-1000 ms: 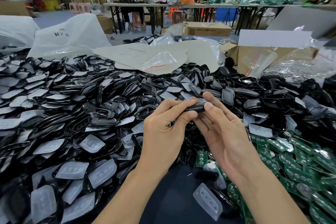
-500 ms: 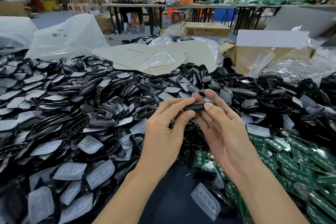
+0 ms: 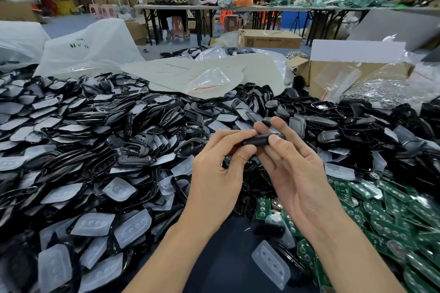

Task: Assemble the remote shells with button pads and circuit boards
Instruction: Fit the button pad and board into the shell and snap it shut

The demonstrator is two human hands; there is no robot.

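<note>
Remote shell point(image 3: 262, 139): black, slim, seen edge-on and roughly level, raised over mid-heap. Pinched at its left end by the left hand point(image 3: 214, 178), at its right by thumb and fingers of the right hand point(image 3: 302, 181).

Loose shells point(image 3: 142, 126): black, glossy frames and halves, heaped across left, centre and far right.

Button pads point(image 3: 92, 223): translucent white, bumped, scattered through the left heap; one pad point(image 3: 271, 263) lies alone on the dark worktop point(image 3: 226, 257), near centre.

Circuit boards point(image 3: 381, 209): green, piled overlapping, near right.
</note>
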